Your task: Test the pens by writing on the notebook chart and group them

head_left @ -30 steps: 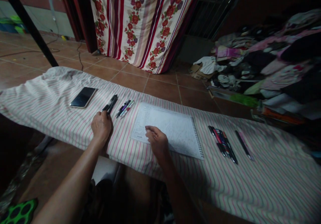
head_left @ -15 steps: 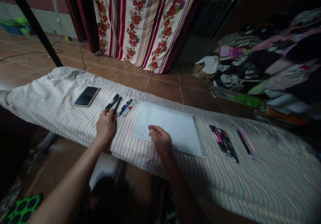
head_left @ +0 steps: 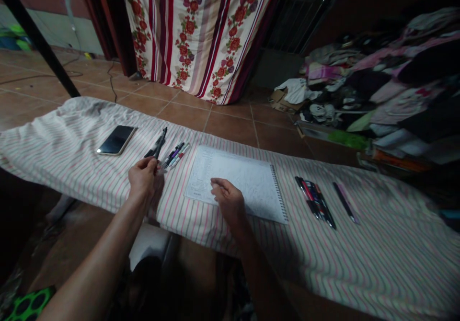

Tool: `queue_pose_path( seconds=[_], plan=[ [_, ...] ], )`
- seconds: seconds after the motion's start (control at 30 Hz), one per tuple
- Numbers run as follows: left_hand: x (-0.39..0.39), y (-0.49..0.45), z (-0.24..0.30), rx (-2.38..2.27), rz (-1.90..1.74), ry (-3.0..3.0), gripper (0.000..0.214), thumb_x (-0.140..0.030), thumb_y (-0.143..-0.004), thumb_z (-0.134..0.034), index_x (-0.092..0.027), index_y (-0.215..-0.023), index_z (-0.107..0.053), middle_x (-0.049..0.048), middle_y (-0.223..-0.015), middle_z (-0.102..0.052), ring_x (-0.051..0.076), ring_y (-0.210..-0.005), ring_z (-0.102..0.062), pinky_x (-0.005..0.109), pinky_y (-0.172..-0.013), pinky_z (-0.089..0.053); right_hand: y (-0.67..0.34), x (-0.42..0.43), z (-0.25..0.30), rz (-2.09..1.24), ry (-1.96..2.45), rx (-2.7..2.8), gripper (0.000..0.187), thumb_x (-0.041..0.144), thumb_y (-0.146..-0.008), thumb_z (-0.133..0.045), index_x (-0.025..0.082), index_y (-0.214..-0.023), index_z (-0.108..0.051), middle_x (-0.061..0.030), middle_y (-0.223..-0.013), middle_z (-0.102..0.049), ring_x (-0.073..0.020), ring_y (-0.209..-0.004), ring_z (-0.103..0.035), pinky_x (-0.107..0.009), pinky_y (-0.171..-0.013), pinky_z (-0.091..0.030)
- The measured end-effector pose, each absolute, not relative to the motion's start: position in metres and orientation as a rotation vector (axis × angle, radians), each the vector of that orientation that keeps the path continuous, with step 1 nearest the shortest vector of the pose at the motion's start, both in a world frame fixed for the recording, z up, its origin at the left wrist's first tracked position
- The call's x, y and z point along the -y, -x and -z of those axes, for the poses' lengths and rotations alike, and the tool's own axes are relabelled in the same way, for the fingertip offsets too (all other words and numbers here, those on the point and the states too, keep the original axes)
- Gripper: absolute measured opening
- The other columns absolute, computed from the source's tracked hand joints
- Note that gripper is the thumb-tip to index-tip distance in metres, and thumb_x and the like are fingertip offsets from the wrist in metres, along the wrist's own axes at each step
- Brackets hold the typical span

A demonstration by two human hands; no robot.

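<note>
Left hand [head_left: 143,177] gripped two dark pens [head_left: 158,144]; right hand [head_left: 228,201] lay slack, holding nothing, on one notebook [head_left: 247,179]; one phone [head_left: 115,140] at left hand's 10 o'clock.

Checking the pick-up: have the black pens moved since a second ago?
Yes. The left hand has gathered the black pens and raised their tips, now nearly level with the far edge of the phone.

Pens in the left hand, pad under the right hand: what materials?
Pens in the left hand: likely plastic, black, faint sheen on the barrels; dim light leaves it open. Pad under the right hand: matte white paper; wire spiral binding along its right edge, probably metal.
</note>
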State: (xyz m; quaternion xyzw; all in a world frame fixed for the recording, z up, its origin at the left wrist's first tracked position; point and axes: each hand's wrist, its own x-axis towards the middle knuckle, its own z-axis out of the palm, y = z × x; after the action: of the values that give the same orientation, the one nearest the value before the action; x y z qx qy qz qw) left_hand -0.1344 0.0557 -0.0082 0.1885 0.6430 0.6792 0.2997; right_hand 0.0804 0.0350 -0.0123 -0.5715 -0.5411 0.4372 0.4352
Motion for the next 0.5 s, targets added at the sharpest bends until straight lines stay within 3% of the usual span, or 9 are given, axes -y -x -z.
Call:
queue_pose_path(
  seconds=[0.23, 0.37, 0.5],
  plan=[
    [-0.029, 0.051, -0.016, -1.119, -1.471, -0.384, 0.017, -0.018, -0.059, -0.07, -0.012, -0.073, -0.062, 0.0057, -0.075, -0.066, 0.006, -0.052, -0.053, 0.016, -0.038, -0.028, -0.077, -0.035, 0.007, -1.199, 1.303, 1.229, 0.036, 0.042, -0.073, -0.054, 0.018, -0.098, -0.064, -0.0066, -0.086, -0.072, -0.0185, -0.075, -0.066, -0.028, -0.059, -0.051],
    [-0.013, 0.013, -0.008, -1.028, -1.33, -0.412, 0.022, -0.023, -0.06, -0.073, -0.012, -0.077, -0.064, 0.0039, -0.068, -0.065, 0.009, -0.055, -0.056, 0.017, -0.041, -0.033, -0.082, -0.033, 0.006, -1.292, 1.242, 1.173, 0.034, 0.045, -0.074, -0.056, 0.02, -0.096, -0.063, -0.0042, -0.089, -0.07, -0.0192, -0.081, -0.066, -0.032, -0.071, -0.054],
    [-0.009, 0.003, 0.003, -1.078, -1.252, -0.539, 0.024, -0.03, -0.063, -0.07, -0.014, -0.08, -0.064, 0.0007, -0.059, -0.062, 0.009, -0.047, -0.053, 0.02, -0.043, -0.035, -0.089, -0.034, 0.009, -1.372, 1.257, 1.1, 0.028, 0.043, -0.071, -0.059, 0.019, -0.085, -0.063, -0.0031, -0.082, -0.069, -0.0192, -0.073, -0.066, -0.031, -0.065, -0.054]
  ],
)
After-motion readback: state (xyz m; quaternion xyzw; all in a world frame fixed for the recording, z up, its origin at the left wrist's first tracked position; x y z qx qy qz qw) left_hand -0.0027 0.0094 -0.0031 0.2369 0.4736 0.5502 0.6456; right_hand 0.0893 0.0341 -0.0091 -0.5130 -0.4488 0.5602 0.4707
